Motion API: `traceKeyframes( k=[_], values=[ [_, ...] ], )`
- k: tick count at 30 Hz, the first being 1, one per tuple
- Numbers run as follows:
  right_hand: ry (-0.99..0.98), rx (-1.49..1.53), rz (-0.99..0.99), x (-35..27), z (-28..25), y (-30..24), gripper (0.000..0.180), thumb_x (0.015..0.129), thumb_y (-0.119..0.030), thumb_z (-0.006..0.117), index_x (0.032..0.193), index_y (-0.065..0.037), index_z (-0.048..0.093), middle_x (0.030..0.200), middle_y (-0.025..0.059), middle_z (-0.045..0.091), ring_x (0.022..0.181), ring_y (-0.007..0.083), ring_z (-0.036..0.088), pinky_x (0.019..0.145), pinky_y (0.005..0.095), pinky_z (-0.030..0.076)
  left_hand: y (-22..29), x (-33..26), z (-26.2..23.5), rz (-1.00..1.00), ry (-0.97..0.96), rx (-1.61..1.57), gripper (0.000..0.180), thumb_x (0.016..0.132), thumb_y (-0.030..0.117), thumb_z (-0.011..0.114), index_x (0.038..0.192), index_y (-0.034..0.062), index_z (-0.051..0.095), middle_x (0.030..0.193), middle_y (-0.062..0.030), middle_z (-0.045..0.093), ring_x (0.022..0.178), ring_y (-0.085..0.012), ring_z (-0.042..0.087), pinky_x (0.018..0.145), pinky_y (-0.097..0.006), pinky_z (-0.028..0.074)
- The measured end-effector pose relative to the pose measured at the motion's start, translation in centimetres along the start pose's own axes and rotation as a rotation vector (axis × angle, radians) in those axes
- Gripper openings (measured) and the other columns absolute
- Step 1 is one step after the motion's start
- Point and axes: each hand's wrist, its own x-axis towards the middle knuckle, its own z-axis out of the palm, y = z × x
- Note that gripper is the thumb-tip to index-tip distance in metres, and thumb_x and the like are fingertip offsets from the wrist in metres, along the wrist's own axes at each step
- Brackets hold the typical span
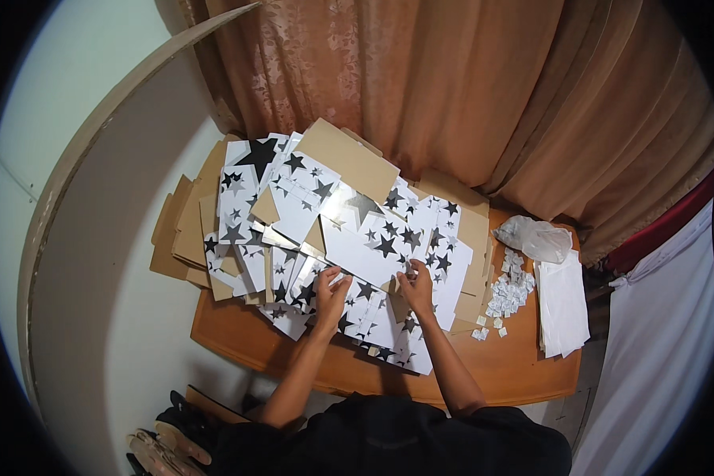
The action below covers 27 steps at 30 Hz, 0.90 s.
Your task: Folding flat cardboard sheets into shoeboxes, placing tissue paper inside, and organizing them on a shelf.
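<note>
A heap of flat, unfolded cardboard box blanks (309, 214), white with black stars and brown on the back, covers the left and middle of a small wooden table (523, 365). My left hand (331, 292) and my right hand (415, 285) both grip the near edge of the topmost white star-printed blank (370, 250), fingers curled over it. My forearms come up from the lower edge.
A pile of small white folded paper pieces (509, 292) lies right of the blanks. Beyond it sit a crumpled clear plastic bag (535, 236) and a stack of white sheets (563, 305). Brown curtains (468, 95) hang behind. Sandals (163, 448) lie on the floor at lower left.
</note>
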Motion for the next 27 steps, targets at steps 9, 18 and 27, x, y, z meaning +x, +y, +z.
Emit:
traceKeyframes(
  k=[9,18,27],
  values=[
    [0.118,0.592,0.453,0.2,0.5,0.3,0.057,0.090,-0.016,0.078,0.136,-0.002,0.048,0.098,0.0057,0.063,0.082,0.0142,0.061,0.070,0.0306,0.052,1.0,0.2,1.8,-0.016,0.081,-0.206,0.062,0.092,0.011,0.073,0.136,0.0096,0.029,0.132,-0.0165,0.047,0.119,-0.0229,0.053,0.101,-0.040,0.047],
    [-0.112,1.146,0.481,-0.7,-3.9,-4.1,0.009,0.096,-0.010,0.069,0.098,-0.009,0.060,0.077,-0.0044,0.057,0.068,0.0092,0.057,0.067,0.0308,0.052,3.6,-2.0,2.3,-0.215,0.174,-0.313,0.069,0.089,0.032,0.078,0.141,0.0086,0.038,0.136,-0.0090,0.044,0.126,-0.0211,0.045,0.096,-0.044,0.043],
    [-0.199,1.242,0.404,-5.2,-8.1,-4.7,0.017,0.096,-0.007,0.067,0.112,-0.009,0.061,0.090,-0.0009,0.068,0.080,0.0096,0.065,0.074,0.0307,0.055,6.5,-5.1,4.1,0.116,-0.096,-0.477,0.044,0.100,0.003,0.060,0.140,0.0035,0.044,0.131,-0.0108,0.057,0.118,-0.0184,0.057,0.098,-0.034,0.050]
  ],
)
